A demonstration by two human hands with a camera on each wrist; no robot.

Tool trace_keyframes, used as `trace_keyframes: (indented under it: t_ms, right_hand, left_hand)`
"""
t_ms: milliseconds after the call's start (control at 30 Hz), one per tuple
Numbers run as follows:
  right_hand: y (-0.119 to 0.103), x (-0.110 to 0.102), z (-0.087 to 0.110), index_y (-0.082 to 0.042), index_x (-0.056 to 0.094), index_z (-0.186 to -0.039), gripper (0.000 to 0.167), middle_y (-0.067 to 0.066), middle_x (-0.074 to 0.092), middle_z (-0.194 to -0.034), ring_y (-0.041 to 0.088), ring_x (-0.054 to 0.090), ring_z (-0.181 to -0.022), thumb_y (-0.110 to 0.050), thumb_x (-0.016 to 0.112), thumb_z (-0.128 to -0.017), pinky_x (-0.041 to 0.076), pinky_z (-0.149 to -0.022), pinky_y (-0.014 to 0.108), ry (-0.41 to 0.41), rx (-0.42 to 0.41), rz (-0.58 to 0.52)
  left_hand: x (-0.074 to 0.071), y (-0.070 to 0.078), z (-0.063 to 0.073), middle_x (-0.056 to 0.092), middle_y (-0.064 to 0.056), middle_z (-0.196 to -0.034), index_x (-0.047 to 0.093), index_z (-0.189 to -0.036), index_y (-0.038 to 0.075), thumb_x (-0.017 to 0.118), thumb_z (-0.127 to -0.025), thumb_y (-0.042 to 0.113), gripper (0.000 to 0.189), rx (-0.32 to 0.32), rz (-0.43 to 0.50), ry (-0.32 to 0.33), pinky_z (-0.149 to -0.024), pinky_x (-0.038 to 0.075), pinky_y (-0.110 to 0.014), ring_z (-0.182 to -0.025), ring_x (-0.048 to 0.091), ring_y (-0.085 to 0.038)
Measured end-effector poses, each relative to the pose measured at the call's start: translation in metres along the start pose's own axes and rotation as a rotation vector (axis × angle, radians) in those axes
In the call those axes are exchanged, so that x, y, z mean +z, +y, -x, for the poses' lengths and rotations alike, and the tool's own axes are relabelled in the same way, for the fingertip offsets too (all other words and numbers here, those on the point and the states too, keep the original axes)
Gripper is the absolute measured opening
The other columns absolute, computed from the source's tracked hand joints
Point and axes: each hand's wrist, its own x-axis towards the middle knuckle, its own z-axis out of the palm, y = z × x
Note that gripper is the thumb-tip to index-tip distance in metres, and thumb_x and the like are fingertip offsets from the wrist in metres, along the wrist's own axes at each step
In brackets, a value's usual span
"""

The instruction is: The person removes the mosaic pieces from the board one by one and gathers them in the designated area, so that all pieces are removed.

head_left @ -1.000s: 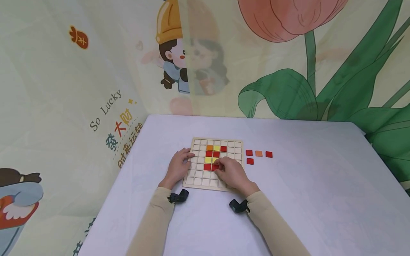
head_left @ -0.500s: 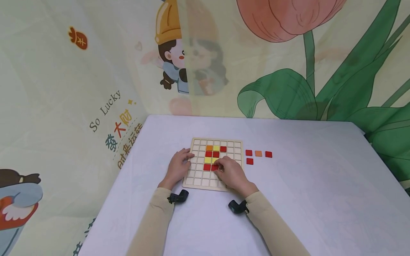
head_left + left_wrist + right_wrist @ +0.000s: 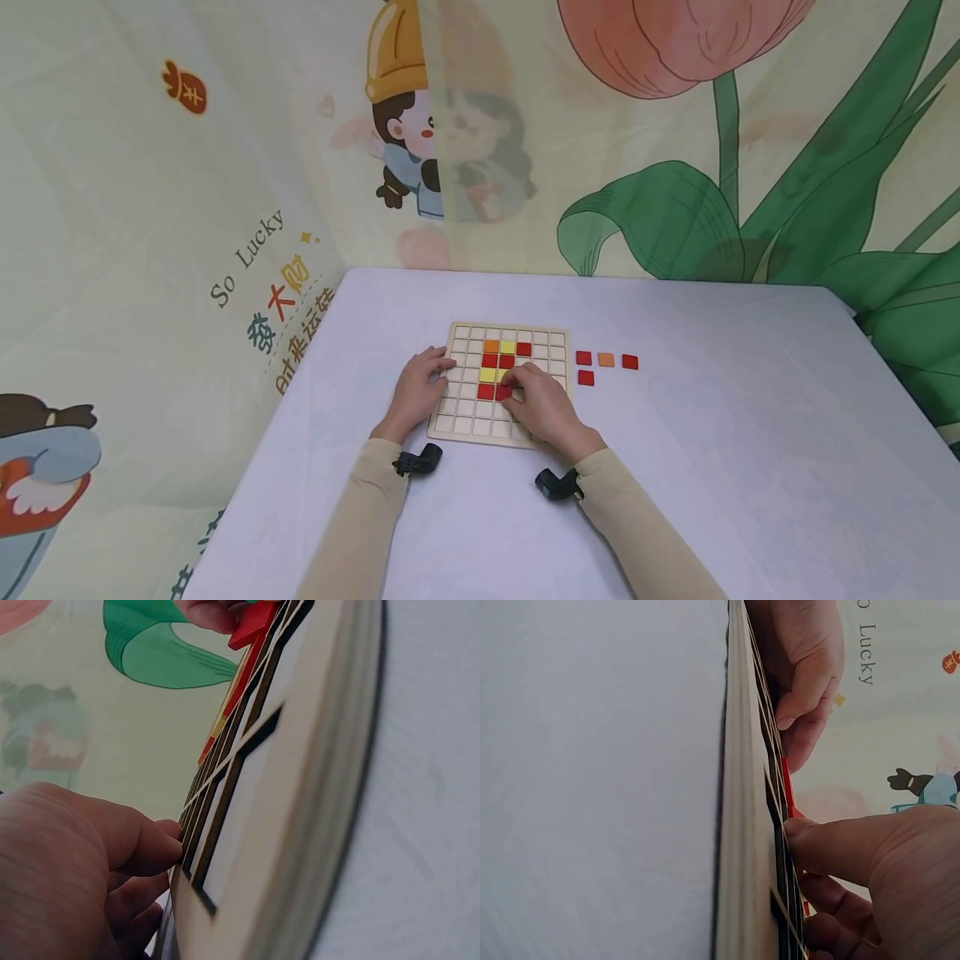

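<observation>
A square wooden grid board (image 3: pixel 462 426) lies on the table. Orange, yellow and red square tiles fill some of its middle cells. My right hand (image 3: pixel 546 406) is over the board's lower middle, thumb and fingertips pinching a red tile (image 3: pixel 503 392). From the left wrist view, this red tile (image 3: pixel 252 627) stands tilted above the grid lines. My left hand (image 3: pixel 417 388) rests against the board's left edge, its fingers relaxed and the tips just over the rim. In the right wrist view, the right hand's thumb (image 3: pixel 832 844) is close to the board's surface and partly covers the tiles.
Right of the board lie loose tiles: a red tile (image 3: pixel 583 357) with another red tile (image 3: pixel 586 378) below it, an orange tile (image 3: pixel 606 360) and a further red tile (image 3: pixel 630 362). The white-covered table (image 3: pixel 750 433) meets a printed backdrop (image 3: pixel 495 250) behind.
The knuckles of my right hand have risen very slightly while it stays at the same red tile. My left hand, the board and the loose tiles have stayed in place.
</observation>
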Motion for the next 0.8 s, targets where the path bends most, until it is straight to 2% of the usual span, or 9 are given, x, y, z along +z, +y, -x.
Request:
trace_keyframes:
  t_ms: [233, 433, 633, 800]
  right_hand:
    - [-0.001, -0.002, 0.001, -0.012, 0.072, -0.111, 0.029, -0.004, 0.062, -0.101, 0.012, 0.057, -0.090, -0.019, 0.078, -0.083, 0.055, -0.081, 0.027, -0.011, 0.006, 0.020]
    - [0.002, -0.004, 0.002, -0.013, 0.072, -0.108, 0.027, -0.005, 0.062, -0.098, 0.012, 0.056, -0.088, -0.023, 0.077, -0.084, 0.054, -0.079, 0.027, -0.018, 0.008, 0.036]
    - [0.009, -0.010, 0.000, -0.016, 0.073, -0.106, 0.025, -0.010, 0.061, -0.094, 0.010, 0.055, -0.085, -0.027, 0.076, -0.084, 0.051, -0.075, 0.024, -0.058, 0.037, -0.016]
    - [0.012, -0.024, -0.001, -0.019, 0.073, -0.110, 0.026, -0.010, 0.062, -0.097, 0.013, 0.054, -0.086, -0.026, 0.077, -0.085, 0.053, -0.072, 0.022, -0.098, 0.056, -0.049]
  left_hand:
    - [-0.001, 0.002, 0.000, 0.049, -0.008, -0.146, 0.069, -0.117, 0.006, 0.055, -0.090, 0.002, 0.030, -0.008, 0.006, -0.001, -0.124, 0.016, -0.036, -0.144, 0.031, -0.025]
    - [0.000, 0.002, 0.002, 0.049, -0.009, -0.146, 0.069, -0.117, 0.005, 0.055, -0.090, 0.002, 0.031, -0.018, 0.007, -0.004, -0.124, 0.015, -0.035, -0.144, 0.031, -0.025]
    - [0.000, 0.001, 0.002, 0.050, -0.009, -0.145, 0.069, -0.117, 0.004, 0.054, -0.090, 0.002, 0.031, -0.005, 0.009, 0.000, -0.124, 0.015, -0.035, -0.144, 0.032, -0.026]
    - [0.000, 0.001, 0.002, 0.050, -0.009, -0.145, 0.069, -0.117, 0.005, 0.054, -0.090, 0.002, 0.031, -0.005, 0.001, 0.003, -0.124, 0.016, -0.035, -0.144, 0.032, -0.026]
